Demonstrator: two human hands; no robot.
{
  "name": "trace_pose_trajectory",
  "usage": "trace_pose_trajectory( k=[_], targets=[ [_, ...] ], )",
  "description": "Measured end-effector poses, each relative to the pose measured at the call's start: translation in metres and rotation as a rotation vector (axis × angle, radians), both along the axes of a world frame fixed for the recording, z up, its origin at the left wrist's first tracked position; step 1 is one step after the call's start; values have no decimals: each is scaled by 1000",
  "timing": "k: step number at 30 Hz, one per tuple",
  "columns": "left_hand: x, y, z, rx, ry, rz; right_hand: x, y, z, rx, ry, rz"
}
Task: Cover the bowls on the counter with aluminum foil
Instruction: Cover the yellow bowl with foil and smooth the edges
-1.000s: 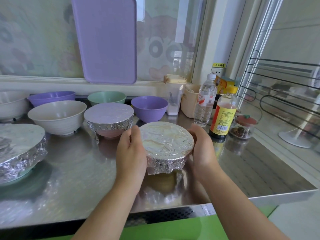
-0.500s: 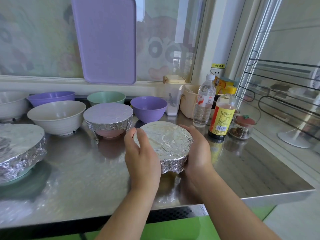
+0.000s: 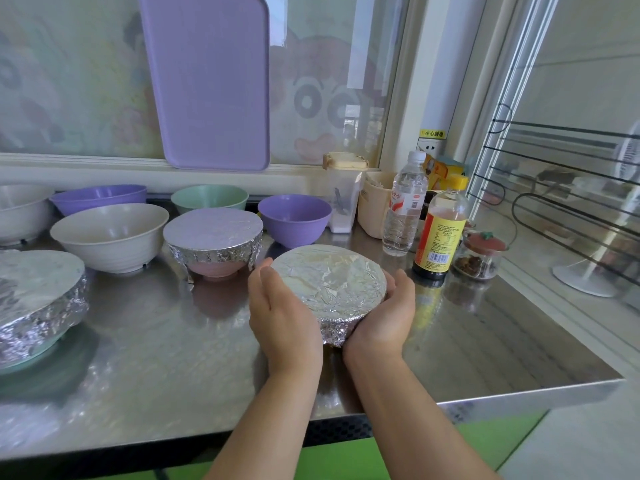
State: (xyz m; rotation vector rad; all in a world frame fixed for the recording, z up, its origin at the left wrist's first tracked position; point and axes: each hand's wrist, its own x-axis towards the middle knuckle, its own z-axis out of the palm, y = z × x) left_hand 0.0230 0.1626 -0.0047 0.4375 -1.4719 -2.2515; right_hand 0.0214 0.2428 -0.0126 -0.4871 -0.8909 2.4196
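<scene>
A foil-covered bowl (image 3: pixel 329 282) sits on the steel counter (image 3: pixel 156 358) between my hands. My left hand (image 3: pixel 280 317) cups its left side and my right hand (image 3: pixel 384 317) cups its right side, fingers curved against the crinkled foil. Behind it stands a pink bowl with a foil top (image 3: pixel 213 237). At the far left a large foil-wrapped green bowl (image 3: pixel 38 296) shows in part. Uncovered bowls line the back: a cream one (image 3: pixel 109 235), a purple one (image 3: pixel 294 220), a green one (image 3: pixel 209 197), another purple one (image 3: pixel 98 199) and a white one (image 3: pixel 20 213).
A water bottle (image 3: pixel 403 206), a sauce bottle (image 3: pixel 440 233), a small jar with a red lid (image 3: pixel 481 254), a beige tub (image 3: pixel 374 209) and a clear container (image 3: pixel 343 195) crowd the back right. A purple tray (image 3: pixel 207 81) leans on the window. The counter edge (image 3: pixel 519 396) runs close on the right.
Both hands slid from the bowl's far sides toward its near side, pressing the foil around the rim. The bowl stayed in place.
</scene>
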Motion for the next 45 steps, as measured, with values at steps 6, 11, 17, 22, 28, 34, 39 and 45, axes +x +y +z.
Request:
trace_pose_trajectory(
  k=[6,11,17,22,28,34,39,45],
  targets=[
    [-4,-11,-3,-46,0,-94,3,12,-5,106,-19,56],
    [11,-24,-8,-187,34,-111,4,43,10,284,-110,58],
    [24,8,-8,-332,125,-125,-3,36,9,307,-33,191],
    [5,-3,-8,-288,68,-132,14,39,7,354,-83,166],
    [4,-21,-5,-299,122,-101,9,55,15,595,-177,100],
    [14,-2,-4,-292,105,-129,-4,49,20,353,-95,319],
    [7,11,-2,-179,43,-34,-7,43,8,272,-58,243],
    [1,10,-3,-130,46,-7,-1,37,8,259,-102,196]
  ],
)
